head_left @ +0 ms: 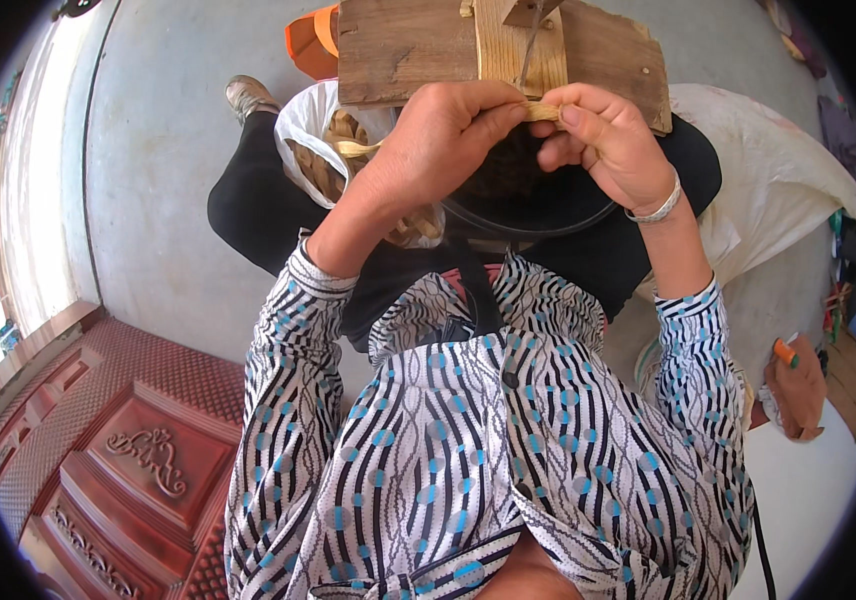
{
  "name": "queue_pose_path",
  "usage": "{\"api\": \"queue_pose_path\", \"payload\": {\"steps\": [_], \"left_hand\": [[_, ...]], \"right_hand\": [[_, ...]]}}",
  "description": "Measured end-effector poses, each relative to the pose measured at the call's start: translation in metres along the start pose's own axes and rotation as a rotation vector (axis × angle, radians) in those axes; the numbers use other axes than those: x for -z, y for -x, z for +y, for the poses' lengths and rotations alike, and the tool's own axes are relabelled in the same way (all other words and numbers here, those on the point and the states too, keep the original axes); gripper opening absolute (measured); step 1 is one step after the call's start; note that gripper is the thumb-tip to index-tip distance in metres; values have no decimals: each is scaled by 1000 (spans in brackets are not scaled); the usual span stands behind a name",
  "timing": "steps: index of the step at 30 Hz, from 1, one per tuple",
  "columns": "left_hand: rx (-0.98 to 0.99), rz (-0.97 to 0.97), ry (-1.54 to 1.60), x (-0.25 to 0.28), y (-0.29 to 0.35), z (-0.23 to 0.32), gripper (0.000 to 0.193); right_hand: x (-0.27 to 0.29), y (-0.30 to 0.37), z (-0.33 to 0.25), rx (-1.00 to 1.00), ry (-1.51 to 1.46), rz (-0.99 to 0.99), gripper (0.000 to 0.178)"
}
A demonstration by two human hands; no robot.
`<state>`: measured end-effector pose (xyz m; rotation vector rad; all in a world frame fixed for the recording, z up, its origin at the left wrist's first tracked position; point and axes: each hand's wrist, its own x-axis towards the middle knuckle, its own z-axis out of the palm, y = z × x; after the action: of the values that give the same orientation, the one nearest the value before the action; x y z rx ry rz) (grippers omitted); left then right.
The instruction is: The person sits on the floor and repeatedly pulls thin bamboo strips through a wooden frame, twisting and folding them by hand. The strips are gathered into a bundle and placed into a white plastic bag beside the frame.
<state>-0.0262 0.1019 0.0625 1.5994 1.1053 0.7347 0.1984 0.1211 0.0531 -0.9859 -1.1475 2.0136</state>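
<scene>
A pale yellow, flat strip (pixel 545 111) of some fibrous material is stretched between my two hands, just in front of a wooden board. My left hand (pixel 445 135) pinches it between thumb and fingers. The strip's other end seems to stick out on the left side of that hand, over a white plastic bag. Thumb and forefinger of my right hand (pixel 608 140) are closed on the strip's right part, the other fingers curled below. Past the fingertips stands a thin metal piece (pixel 528 55) on a light wooden block (pixel 500 50), fixed across the brown board (pixel 408 45).
The white plastic bag (pixel 300 112) at my left knee holds several brown strips (pixel 320 170). An orange object (pixel 310 45) lies behind it. A large whitish sack (pixel 748 180) spreads at right. Below it lie brown pieces and an orange spool (pixel 784 352). A carved red door panel (pixel 148 450) lies lower left.
</scene>
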Motion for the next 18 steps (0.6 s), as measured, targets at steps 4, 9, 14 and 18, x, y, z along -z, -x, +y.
{"api": "queue_pose_path", "payload": {"steps": [4,9,14,18], "left_hand": [[-9,-47,95,-5,4,-10,22],[8,15,37,1,-16,-13,24],[-45,93,32,11,-48,-25,24],[-72,149,-22,13,-63,-32,23]], "right_hand": [[14,9,-2,126,117,-72,21],[20,-3,0,197,168,88,21],[26,-28,-2,364,337,246,18],[33,-42,4,417,422,356,17]]}}
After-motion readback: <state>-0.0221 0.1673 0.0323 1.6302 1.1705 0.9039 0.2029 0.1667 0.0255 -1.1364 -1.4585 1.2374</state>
